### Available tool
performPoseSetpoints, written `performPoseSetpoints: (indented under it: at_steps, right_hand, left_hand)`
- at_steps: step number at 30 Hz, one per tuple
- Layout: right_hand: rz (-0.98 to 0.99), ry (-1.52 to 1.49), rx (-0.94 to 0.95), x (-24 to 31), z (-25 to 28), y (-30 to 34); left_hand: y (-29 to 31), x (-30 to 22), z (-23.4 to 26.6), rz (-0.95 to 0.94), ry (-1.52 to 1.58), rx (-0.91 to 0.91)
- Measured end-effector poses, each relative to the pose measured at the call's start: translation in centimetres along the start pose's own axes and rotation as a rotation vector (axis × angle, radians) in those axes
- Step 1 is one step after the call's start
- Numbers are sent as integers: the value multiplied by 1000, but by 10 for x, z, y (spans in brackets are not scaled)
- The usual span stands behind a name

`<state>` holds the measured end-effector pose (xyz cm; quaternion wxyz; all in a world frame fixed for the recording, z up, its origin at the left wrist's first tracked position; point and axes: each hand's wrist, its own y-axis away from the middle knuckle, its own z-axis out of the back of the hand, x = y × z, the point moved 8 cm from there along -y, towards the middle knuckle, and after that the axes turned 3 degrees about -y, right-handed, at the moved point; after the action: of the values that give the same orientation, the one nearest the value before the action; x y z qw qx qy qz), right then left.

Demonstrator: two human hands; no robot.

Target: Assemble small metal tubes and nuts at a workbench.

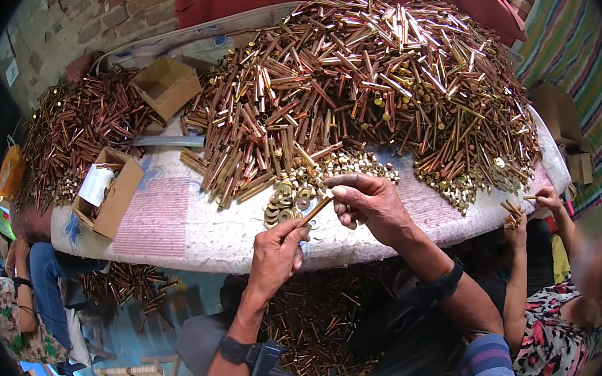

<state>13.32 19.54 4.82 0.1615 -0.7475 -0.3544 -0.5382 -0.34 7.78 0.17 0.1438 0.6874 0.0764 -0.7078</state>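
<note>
1. Hands first: left hand pinching the lower end of a thin brass rod, right hand closed on its top end, just above the desk edge
2. Best kept steady over the brass rings
3. Beyond, untouched: heaped brass rods, open cardboard box
</note>
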Motion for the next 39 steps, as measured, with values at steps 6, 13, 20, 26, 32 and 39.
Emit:
performPoseSetpoints:
  at_steps: [6,13,20,26,32,39]
  right_hand:
    - [-52,-148,68,-12,2,-5]
    - [-21,67,91,-1,-2,-3]
    - [-128,-131,201,-7,5,-5]
    - [-56,159,145,14,4,-1]
    - [-49,28,187,1,-5,1]
    - [-48,427,271,6,-16,-7]
  left_hand:
    - [0,-4,7,-163,-56,-73]
    - [-1,5,2,-29,10,35]
    - [-2,4,-2,-78,33,-26]
    - [-3,5,-3,-85,46,53]
    - [-3,8,-6,-23,125,92]
    - [-4,4,-2,-28,83,76]
